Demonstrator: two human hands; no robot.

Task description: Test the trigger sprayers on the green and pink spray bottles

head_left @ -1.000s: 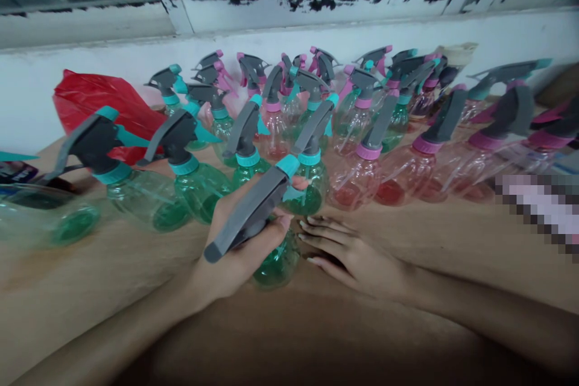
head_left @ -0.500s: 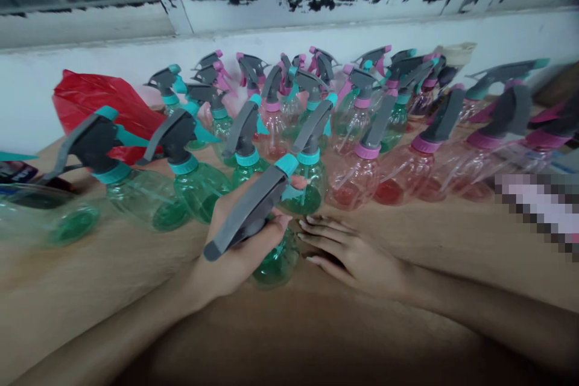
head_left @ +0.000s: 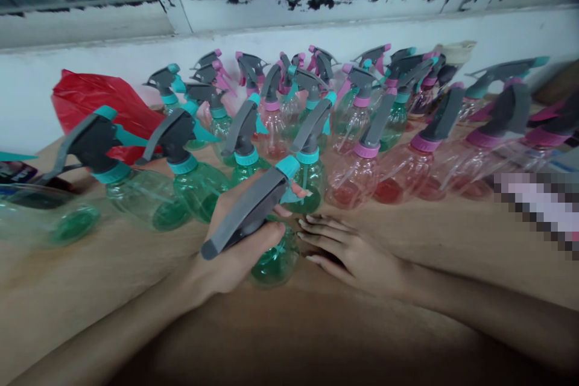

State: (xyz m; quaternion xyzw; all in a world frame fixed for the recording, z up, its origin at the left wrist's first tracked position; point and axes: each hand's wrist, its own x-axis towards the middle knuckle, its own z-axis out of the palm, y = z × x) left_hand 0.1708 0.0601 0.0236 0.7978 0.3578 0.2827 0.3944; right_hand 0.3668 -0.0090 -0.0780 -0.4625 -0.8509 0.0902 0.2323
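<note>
My left hand (head_left: 235, 241) is wrapped round the grey and teal trigger head of a green spray bottle (head_left: 275, 256) that stands on the wooden table (head_left: 90, 277) in front of me. Its forefinger reaches past the teal nozzle. My right hand (head_left: 348, 250) lies flat on the table just right of that bottle, fingers stretched out and touching its base. It holds nothing.
Several green spray bottles (head_left: 190, 184) stand at the left and several pink ones (head_left: 407, 175) at the right, in rows back to the white wall. A red plastic bag (head_left: 90, 102) lies at the far left. Windows run above the wall.
The forefinger of my left hand has shifted slightly at the nozzle; otherwise hands and bottles stay where they were.
</note>
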